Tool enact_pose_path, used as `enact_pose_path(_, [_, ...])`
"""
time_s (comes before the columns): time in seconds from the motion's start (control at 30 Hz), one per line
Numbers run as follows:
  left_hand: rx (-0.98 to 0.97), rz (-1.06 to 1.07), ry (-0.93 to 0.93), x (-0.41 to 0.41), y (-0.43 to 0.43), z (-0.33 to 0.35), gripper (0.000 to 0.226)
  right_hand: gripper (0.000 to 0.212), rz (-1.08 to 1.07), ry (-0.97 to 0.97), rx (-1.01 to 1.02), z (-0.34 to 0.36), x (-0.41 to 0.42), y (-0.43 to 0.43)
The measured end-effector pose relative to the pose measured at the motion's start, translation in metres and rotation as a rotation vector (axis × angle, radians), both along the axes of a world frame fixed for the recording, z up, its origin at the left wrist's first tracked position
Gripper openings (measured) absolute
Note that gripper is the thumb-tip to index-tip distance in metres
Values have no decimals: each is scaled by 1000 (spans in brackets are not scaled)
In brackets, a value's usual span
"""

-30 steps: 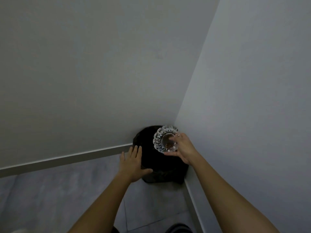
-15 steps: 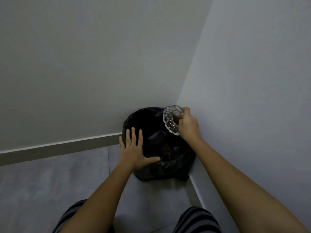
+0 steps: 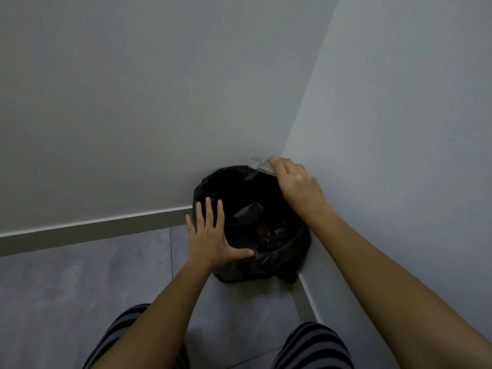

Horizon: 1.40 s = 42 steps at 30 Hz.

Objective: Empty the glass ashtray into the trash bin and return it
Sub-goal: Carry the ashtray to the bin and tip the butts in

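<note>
A trash bin lined with a black bag (image 3: 282, 258) stands on the floor in the corner of two walls. My right hand (image 3: 295, 186) grips the glass ashtray (image 3: 260, 165) over the bin's far right rim, turned mouth-down, so only a sliver of its cut-glass edge shows past my fingers. Brownish debris lies on the bag inside the bin. My left hand (image 3: 213, 239) rests flat with spread fingers on the bin's near left rim, holding nothing.
Grey walls (image 3: 133, 102) meet in a corner right behind the bin, with a skirting board (image 3: 93, 230) along the base. Grey floor tiles (image 3: 80, 288) stretch to the left. My striped trouser knees (image 3: 314, 347) fill the bottom of the view.
My right hand has rolled the ashtray from facing up to tilted to mouth-down over the bin. The view has dropped closer to the bin and my knees have come in.
</note>
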State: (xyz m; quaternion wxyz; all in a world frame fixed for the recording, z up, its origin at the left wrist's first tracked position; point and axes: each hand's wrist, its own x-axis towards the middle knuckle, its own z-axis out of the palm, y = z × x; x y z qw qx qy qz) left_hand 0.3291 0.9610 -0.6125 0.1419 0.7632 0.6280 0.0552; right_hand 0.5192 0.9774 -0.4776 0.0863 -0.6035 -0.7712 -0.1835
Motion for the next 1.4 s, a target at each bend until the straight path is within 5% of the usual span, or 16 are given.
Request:
enact_pose_path(0.13, [-14,-5,1,-1,1,-2,145,41,-9,-52,-76,-3,1,1])
enact_pose_path(0.23, [-28,-4,-11,-1,2,-4,145,40,-73,104,-49,3,1,-1])
enact_pose_path(0.33, [-29,-10,-24,-1,1,-4,144,37,-1,-48,-94,4,2,-7])
enact_pose_path(0.67, [-28,-19,-28,-1,3,-4,143,37,-87,33,-252,8,-13,-8])
enact_pose_path(0.73, [-22,-23,-28,-1,2,-3,143,38,-46,-112,-215,-1,-10,-11])
enact_pose_path(0.87, [-21,-23,-32,-2,3,-4,141,38,-113,4,-220,-9,-11,-14])
enact_pose_path(1.03, [-7,-11,-28,-3,1,-2,139,40,235,-437,-141,-39,-2,-31])
enact_pose_path(1.2, [-7,-11,-9,0,1,-2,140,30,447,-564,-166,-66,10,-48])
enact_pose_path(1.4, [-23,5,2,3,2,-3,140,29,357,-431,-123,-74,25,-54])
